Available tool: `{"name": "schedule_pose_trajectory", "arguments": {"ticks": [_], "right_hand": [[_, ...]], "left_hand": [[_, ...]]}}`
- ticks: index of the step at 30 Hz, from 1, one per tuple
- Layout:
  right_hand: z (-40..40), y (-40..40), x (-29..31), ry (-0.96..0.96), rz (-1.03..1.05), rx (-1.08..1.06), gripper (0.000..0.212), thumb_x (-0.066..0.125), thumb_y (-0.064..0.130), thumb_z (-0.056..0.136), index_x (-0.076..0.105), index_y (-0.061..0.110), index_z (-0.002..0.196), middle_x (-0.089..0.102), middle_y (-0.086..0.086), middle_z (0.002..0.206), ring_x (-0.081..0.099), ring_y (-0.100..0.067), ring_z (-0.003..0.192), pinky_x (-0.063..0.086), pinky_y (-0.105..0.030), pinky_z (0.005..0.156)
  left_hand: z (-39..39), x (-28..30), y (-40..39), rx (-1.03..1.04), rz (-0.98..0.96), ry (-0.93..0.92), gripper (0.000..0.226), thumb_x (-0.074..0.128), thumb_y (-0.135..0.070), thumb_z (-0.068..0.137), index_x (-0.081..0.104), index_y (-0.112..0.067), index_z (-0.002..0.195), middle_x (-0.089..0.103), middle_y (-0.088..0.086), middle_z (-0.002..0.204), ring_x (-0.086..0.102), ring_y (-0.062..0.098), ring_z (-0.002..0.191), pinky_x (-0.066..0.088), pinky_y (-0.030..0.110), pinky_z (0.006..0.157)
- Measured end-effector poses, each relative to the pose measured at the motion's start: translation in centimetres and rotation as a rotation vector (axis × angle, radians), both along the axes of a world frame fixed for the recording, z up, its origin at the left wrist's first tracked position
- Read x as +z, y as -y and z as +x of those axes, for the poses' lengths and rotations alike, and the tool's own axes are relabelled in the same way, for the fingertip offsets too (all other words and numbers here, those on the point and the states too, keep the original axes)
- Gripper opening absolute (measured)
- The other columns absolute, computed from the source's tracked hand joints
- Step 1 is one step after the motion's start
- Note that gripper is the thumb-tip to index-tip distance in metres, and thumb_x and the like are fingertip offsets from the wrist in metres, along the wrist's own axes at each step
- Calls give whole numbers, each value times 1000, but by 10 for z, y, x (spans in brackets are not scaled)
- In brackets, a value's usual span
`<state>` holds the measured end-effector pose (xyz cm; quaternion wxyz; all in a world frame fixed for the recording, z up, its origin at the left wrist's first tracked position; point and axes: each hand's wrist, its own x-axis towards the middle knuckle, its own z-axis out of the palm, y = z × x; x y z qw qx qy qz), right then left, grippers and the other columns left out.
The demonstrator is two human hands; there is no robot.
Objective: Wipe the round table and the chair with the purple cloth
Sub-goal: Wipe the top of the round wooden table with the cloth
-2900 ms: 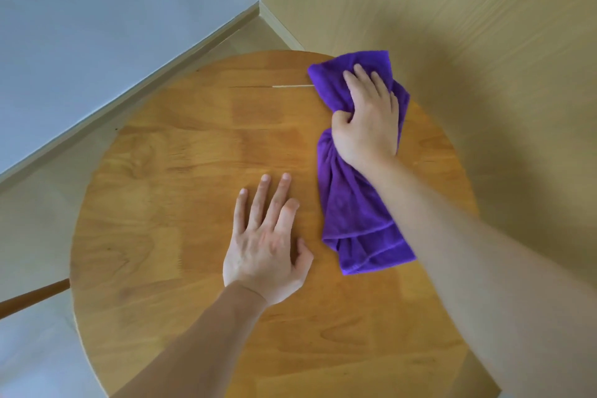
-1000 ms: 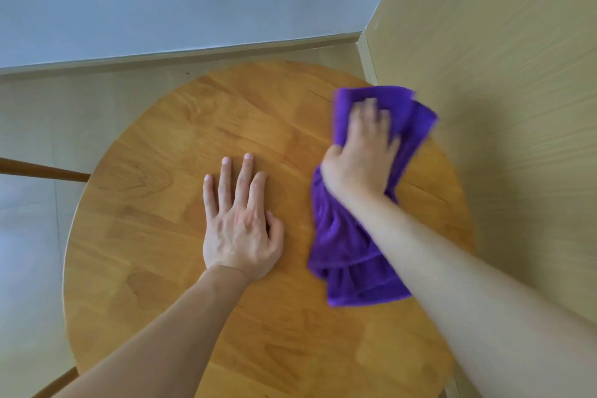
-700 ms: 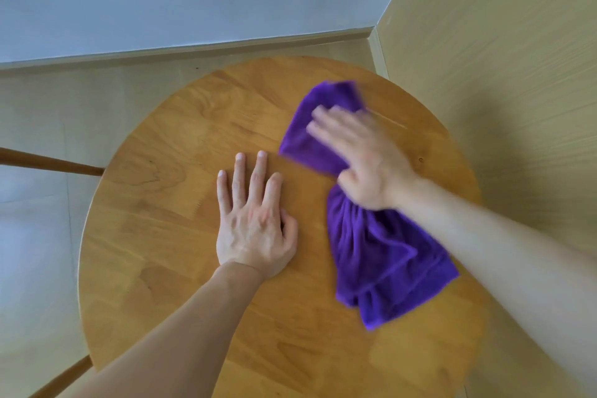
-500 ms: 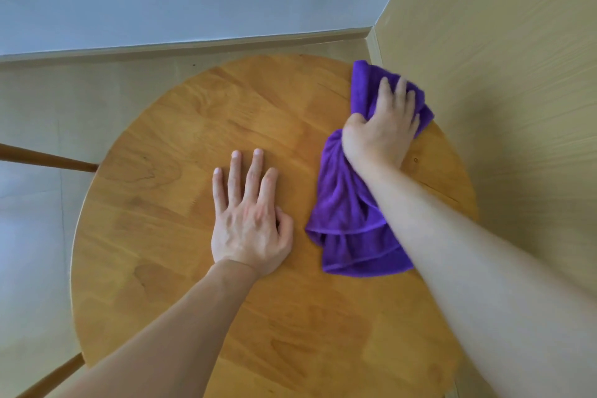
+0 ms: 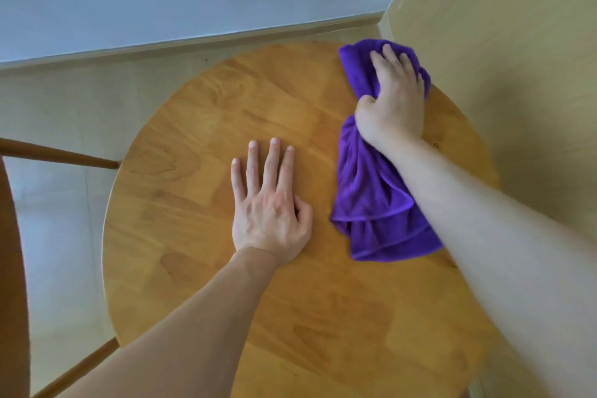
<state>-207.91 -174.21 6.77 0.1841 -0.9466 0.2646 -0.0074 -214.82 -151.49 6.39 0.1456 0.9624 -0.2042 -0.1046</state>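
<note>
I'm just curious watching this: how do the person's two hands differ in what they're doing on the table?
The left hand lies flat and open, fingers stretched, on bare wood near the middle. The right hand is curled, gripping the purple cloth at the round table's far edge. Both rest on the tabletop, palms down.

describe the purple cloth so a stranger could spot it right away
On the round wooden table, look to its far right edge, near the tan wall. The bunched purple terry cloth lies there under the right hand; it is the only vivid, soft thing on the bare wood.
</note>
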Motion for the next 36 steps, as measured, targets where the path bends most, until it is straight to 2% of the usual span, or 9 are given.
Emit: {"name": "schedule_pose_trajectory", "arguments": {"ticks": [2, 8, 14, 16, 22, 26, 28, 33, 36], "right_hand": [[-5, -36, 4, -4, -41, 42, 76, 50, 15, 79, 40, 17, 155, 28, 0, 167, 20, -28, 155, 16, -54, 125], [-49, -52, 1, 27, 36, 809, 84, 39, 23, 70, 46, 15, 153, 37, 0, 164, 26, -25, 154, 19, -48, 125], [-18, 1, 3, 89, 67, -27, 74, 45, 10, 77, 48, 16, 151, 35, 0, 164, 24, -26, 154, 17, -52, 125], [-13, -22, 6, 43, 83, -103, 75, 49, 7, 80, 42, 17, 154, 28, 3, 167, 16, -23, 157, 10, -50, 127], [-49, -41, 15, -179, 149, 784, 93, 43, 18, 69, 29, 23, 161, 14, 11, 171, 1, -16, 158, 4, -48, 127], [-25, 1, 22, -202, 17, 1075, 89, 42, 19, 70, 35, 20, 159, 22, 3, 169, 12, -20, 157, 9, -40, 127], [2, 32, 13, -114, -27, 973, 85, 37, 18, 70, 42, 15, 155, 30, -4, 166, 23, -27, 154, 16, -44, 127], [41, 11, 9, -88, 62, 47, 72, 38, 18, 73, 48, 14, 145, 44, -10, 155, 34, -31, 147, 21, -50, 123], [22, -48, 9, -78, 11, 241, 75, 32, 30, 82, 35, 17, 156, 25, -2, 168, 16, -28, 156, 14, -58, 123]], "left_hand": [[0, -1, 0, 1, 8, 4, 78, 42, -32, 84, 27, -16, 159, 19, 4, 168, 1, 31, 157, 2, 55, 125], [-2, -1, 0, -5, -11, 14, 69, 46, -29, 80, 43, -11, 146, 35, 9, 160, 6, 35, 156, 5, 57, 124], [0, 2, 1, 0, 5, 0, 76, 40, -32, 83, 32, -16, 156, 20, 5, 167, 0, 32, 157, 2, 56, 125], [0, 3, 0, 1, 6, -1, 76, 41, -32, 83, 32, -15, 156, 21, 5, 167, 0, 32, 157, 3, 56, 125], [-2, 1, 2, -2, -14, -3, 71, 44, -30, 80, 41, -12, 148, 32, 8, 162, 5, 35, 156, 7, 58, 124], [0, 2, 1, 0, 1, -1, 71, 45, -30, 80, 40, -12, 149, 25, 7, 166, 4, 34, 156, 6, 57, 124], [0, 2, 1, -5, 12, -11, 75, 44, -32, 83, 34, -14, 154, 19, 5, 168, 0, 32, 156, 3, 56, 125], [-1, 1, 1, -3, 17, -15, 76, 44, -31, 84, 30, -15, 157, 18, 5, 168, -2, 31, 157, 2, 56, 125], [-2, 1, 1, -1, 24, -13, 76, 45, -32, 82, 32, -15, 155, 20, 5, 168, 0, 32, 157, 3, 56, 125]]}}
